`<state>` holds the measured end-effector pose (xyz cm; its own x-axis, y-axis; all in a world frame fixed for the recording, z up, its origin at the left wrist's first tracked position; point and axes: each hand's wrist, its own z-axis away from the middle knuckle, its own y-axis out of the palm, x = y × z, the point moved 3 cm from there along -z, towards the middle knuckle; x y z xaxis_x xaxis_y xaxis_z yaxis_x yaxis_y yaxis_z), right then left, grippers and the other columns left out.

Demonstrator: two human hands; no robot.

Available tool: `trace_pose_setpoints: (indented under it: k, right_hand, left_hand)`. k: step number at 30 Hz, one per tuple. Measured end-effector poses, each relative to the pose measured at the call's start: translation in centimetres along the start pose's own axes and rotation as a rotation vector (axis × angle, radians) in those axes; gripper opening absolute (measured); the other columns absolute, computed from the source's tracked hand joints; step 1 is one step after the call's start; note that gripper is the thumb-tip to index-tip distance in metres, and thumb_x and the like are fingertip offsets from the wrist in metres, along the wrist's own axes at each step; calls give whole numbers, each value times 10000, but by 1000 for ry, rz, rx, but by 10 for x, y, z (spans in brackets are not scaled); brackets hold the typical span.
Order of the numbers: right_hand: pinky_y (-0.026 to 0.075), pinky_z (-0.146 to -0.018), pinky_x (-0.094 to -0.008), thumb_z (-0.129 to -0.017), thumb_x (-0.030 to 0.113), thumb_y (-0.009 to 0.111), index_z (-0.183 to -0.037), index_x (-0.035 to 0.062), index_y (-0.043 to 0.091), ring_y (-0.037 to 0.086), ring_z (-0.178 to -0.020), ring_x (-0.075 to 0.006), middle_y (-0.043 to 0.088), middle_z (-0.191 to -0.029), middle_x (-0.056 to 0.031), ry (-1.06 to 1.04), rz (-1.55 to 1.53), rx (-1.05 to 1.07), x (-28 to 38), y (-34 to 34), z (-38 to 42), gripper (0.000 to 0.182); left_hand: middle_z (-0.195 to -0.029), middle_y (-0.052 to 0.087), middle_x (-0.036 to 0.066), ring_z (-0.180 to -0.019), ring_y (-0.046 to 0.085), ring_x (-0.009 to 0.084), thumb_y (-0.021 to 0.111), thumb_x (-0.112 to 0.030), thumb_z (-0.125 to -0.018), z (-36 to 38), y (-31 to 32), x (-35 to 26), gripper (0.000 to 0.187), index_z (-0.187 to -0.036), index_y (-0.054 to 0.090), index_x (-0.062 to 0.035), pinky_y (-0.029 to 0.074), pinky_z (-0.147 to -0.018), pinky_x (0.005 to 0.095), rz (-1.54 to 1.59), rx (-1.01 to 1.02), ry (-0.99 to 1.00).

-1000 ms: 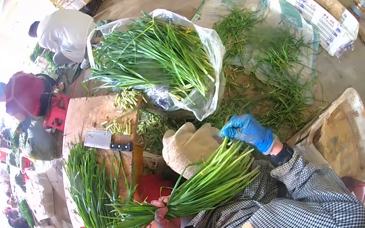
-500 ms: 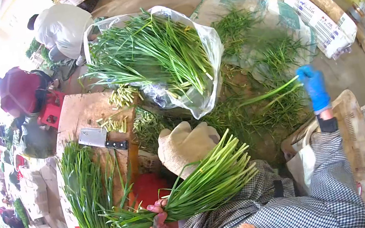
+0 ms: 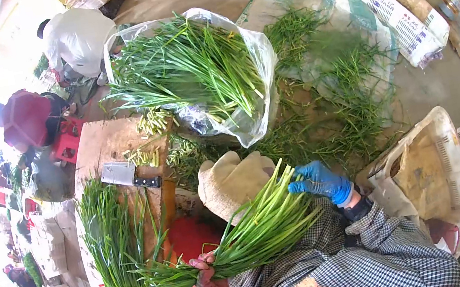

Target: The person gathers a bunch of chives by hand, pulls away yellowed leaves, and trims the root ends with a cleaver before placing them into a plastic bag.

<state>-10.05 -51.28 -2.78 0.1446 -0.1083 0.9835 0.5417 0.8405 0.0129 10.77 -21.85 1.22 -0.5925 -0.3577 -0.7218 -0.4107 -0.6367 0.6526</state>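
My left hand (image 3: 210, 277) is closed around a bunch of long green stalks (image 3: 259, 211), low in the view. The pale cut ends point up and to the right, across my lap. At those ends is my right hand (image 3: 324, 181) in a blue glove, its thumb and fingers closed at the stalks; whether it pinches one is too small to tell. More green leaves (image 3: 107, 243) lie on the wooden board (image 3: 104, 134) at the left, beside a cleaver (image 3: 119, 173) with a black handle. Short cut pieces (image 3: 144, 158) are near the blade.
A plastic bag (image 3: 268, 64) full of green stalks stands ahead. Loose trimmings (image 3: 353, 80) lie on a sheet and the floor. White crates (image 3: 453, 167) stand at the right. Two people (image 3: 80, 41) (image 3: 28, 119) bend at the upper left, near a red stool (image 3: 66, 140).
My right hand has come back from the far right to the cut ends of the bunch. The stalks it held out there no longer show in it. My left hand still holds the bunch.
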Motion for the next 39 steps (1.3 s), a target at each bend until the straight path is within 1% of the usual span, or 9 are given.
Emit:
trace_pose_setpoints:
  k: [5, 18, 20, 22, 27, 30, 34, 36, 39]
  right_hand:
    - [483, -729, -279, -808, 104, 703, -950, 1, 719, 595, -764, -77, 699, -811, -33, -78, -87, -64, 7, 1, 2, 176]
    - [486, -694, -278, -823, 127, 716, -906, -9, 715, 624, -737, -95, 704, -789, -60, -18, -4, -109, 7, -2, 2, 160]
    - [495, -701, -272, -837, 115, 681, -868, -8, 709, 635, -724, -115, 694, -764, -69, -30, 163, -305, 4, -28, 3, 130]
    - [526, -696, -282, -829, 123, 675, -864, -3, 703, 662, -720, -152, 694, -792, -86, -76, 36, -367, 15, -61, 14, 134]
    - [550, -739, -327, -863, 156, 663, -861, -13, 682, 682, -739, -192, 693, -792, -100, -41, 405, -498, -21, -140, 43, 170]
    - [547, -789, -359, -869, 261, 697, -869, -18, 659, 688, -756, -237, 686, -776, -102, -287, 293, -435, 15, -79, 30, 281]
    - [512, -690, -373, -876, 299, 701, -899, 2, 655, 625, -647, -248, 677, -766, -119, -101, 495, -6, -1, -10, -4, 302]
    - [500, -665, -298, -861, 208, 730, -1051, 9, 671, 602, -696, -127, 664, -814, -85, -313, 181, -137, 36, -8, -23, 281]
    - [490, -638, -281, -897, 196, 682, -1014, 3, 665, 602, -685, -130, 676, -813, -83, -374, 30, -174, 87, -10, -44, 226]
  left_hand:
    - [-991, 562, 51, -1011, 522, 203, 593, 6, -727, -1, -3, 5, 221, -912, 572, -112, 401, -998, 417, 14, 3, 7]
    - [-993, 514, 27, -1019, 507, 196, 581, 16, -716, -7, 0, 5, 247, -921, 580, -123, 384, -1023, 394, 6, 2, 26]
    - [-999, 508, 27, -1027, 501, 195, 584, 14, -719, -8, -4, 4, 245, -919, 579, -127, 380, -1029, 394, 22, 0, 19]
    - [-1005, 503, 27, -1034, 494, 195, 587, 11, -722, -9, -6, 4, 242, -918, 578, -131, 376, -1034, 393, 39, 1, 15]
    - [-1009, 496, 29, -1051, 485, 200, 603, -8, -736, -8, -10, 8, 241, -942, 578, -129, 365, -1044, 385, 76, -27, -26]
    - [-1006, 489, 40, -1049, 481, 200, 612, -24, -758, -11, -12, 11, 245, -976, 569, -126, 371, -1039, 394, 50, 0, -27]
    - [-994, 504, 59, -1015, 512, 206, 610, -64, -798, -10, 40, -4, 231, -1019, 555, -99, 419, -993, 394, -31, 22, -129]
    - [-1045, 549, 93, -1003, 553, 206, 599, -103, -831, -5, 35, -20, 279, -1099, 542, -47, 461, -942, 376, -429, -152, -231]
    - [-1134, 583, 111, -1052, 572, 218, 592, -253, -890, -15, 70, -44, 424, -1208, 532, 22, 461, -961, 366, -556, 19, -47]
